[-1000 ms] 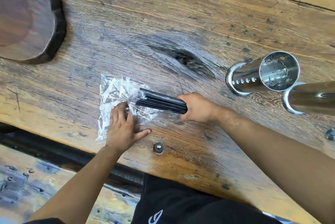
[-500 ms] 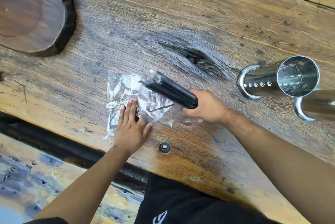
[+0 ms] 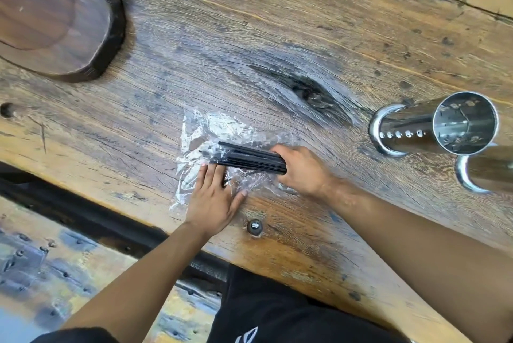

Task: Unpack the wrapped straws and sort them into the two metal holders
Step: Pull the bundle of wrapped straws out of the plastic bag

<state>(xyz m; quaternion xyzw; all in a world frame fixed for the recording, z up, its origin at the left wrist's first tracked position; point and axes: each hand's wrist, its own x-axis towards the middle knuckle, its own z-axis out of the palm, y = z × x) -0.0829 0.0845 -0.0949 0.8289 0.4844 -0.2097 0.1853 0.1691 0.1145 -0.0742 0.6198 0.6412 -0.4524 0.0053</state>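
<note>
We judge the black straws light, smooth and loose; our right hand clenches their 3 o'clock end, our left hand lies flat, released, on the thin wrapper.

Weathered wooden table, dark wooden slab far left, mottled floor below

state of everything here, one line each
straws: bundled, gripped at one end by right hand
wrap: opened, crumpled flat on table, pinned by left hand
near holder: upright, empty
far holder: upright, cut off by frame edge, contents unseen
</note>
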